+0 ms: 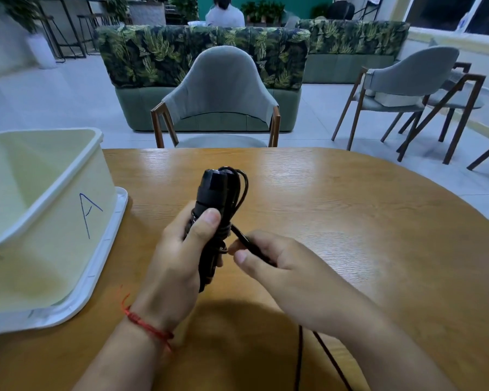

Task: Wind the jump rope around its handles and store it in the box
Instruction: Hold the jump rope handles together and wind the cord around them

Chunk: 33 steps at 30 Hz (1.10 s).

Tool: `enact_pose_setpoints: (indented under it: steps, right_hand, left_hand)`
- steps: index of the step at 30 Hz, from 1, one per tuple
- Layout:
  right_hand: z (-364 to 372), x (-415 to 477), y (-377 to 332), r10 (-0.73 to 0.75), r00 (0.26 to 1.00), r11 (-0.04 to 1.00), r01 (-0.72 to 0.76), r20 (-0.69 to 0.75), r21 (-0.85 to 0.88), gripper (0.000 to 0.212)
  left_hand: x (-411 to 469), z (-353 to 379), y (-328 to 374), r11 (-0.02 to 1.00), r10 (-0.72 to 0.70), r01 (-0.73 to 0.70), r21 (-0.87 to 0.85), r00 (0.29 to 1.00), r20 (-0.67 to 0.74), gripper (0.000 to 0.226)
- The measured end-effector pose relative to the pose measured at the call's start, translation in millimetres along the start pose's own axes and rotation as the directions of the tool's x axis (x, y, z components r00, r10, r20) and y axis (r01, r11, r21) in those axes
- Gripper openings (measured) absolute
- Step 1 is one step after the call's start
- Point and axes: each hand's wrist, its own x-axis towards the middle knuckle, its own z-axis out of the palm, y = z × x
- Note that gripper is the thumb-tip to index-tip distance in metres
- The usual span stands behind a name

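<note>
Fingers (198,230) grip handles (212,193) | upright, tips away | right hand (277,266) pinches rope (246,241)

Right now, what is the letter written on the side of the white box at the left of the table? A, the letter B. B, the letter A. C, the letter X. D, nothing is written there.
B: a hand-drawn blue letter A shows on the side wall of the white box, which sits on the wooden table to the left of both hands.

Head view, down over table (350,193)
</note>
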Motion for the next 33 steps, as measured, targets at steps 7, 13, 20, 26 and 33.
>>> enact_pose_setpoints:
  steps: [7,13,20,26,33]
  right_hand:
    - [-11.0,-3.8,-13.4,0.089,0.992,0.994,-0.083,-0.089,0.071,0.031]
    - [-10.2,-7.8,-13.8,0.018,0.997,1.000,-0.019,-0.072,-0.017,0.030]
    - [-9.5,-13.4,-15.4,-0.020,1.000,0.968,0.023,0.016,-0.250,0.036]
    - [-23.7,-18.7,-23.0,-0.064,0.994,0.899,0.098,0.093,-0.426,0.043]
    - [-54.9,-5.5,5.3,-0.153,0.986,0.986,0.147,-0.066,-0.084,0.022]
  left_hand:
    - [2.1,-8.3,-3.1,0.870,0.104,-0.021,0.492,0.985,-0.141,0.037]
    - [-0.3,1.0,5.1,0.573,0.050,-0.084,0.815,0.996,0.067,0.075]
    - [-4.9,16.7,9.7,0.380,0.010,-0.017,0.925,1.000,0.014,0.080]
    - [-6.5,15.5,10.9,0.428,-0.029,-0.048,0.903,0.997,0.066,0.067]
    - [-6.8,3.6,8.7,0.621,-0.018,-0.426,0.658,0.831,0.555,0.047]
